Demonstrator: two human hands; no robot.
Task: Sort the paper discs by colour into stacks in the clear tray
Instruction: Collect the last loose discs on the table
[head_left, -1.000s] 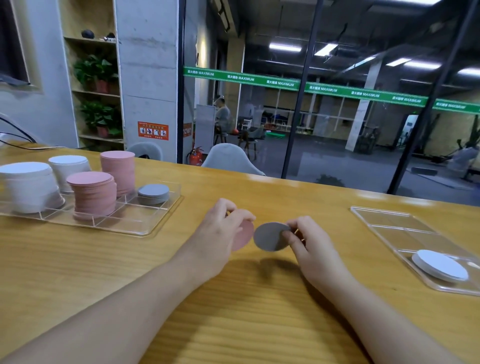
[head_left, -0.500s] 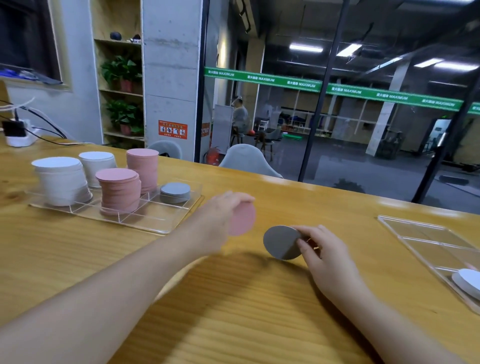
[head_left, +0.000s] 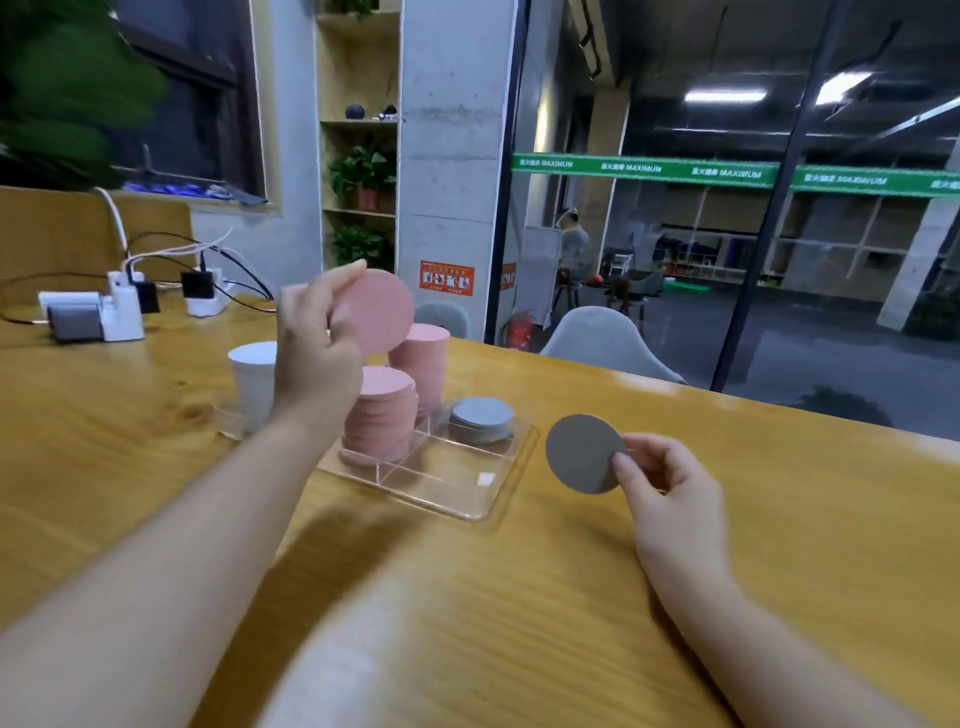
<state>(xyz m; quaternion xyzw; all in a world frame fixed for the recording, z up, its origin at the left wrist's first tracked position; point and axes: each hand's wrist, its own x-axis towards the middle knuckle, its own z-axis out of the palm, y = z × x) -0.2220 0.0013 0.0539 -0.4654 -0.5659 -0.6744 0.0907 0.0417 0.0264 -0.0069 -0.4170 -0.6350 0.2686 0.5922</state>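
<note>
Placing step: left hand (head_left: 317, 353) pinches pink disc (head_left: 382, 310) above pink stacks (head_left: 382, 410), mid-frame. Right hand (head_left: 670, 483) pinches grey disc (head_left: 584, 453) beside clear tray (head_left: 498, 483). Next, likely: lower pink flat onto stack, then grey onto grey stack (head_left: 480, 418).

Wooden table (head_left: 519, 597); power strips (head_left: 124, 312) with cables far left; potted plants (head_left: 361, 176) on shelves; grey chair (head_left: 605, 345) behind table.

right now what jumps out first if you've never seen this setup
The left hand holds a pink disc up above the clear tray, where pink stacks stand beside a low grey stack. To the right of the tray, the right hand pinches a grey disc over the wooden table.
</note>
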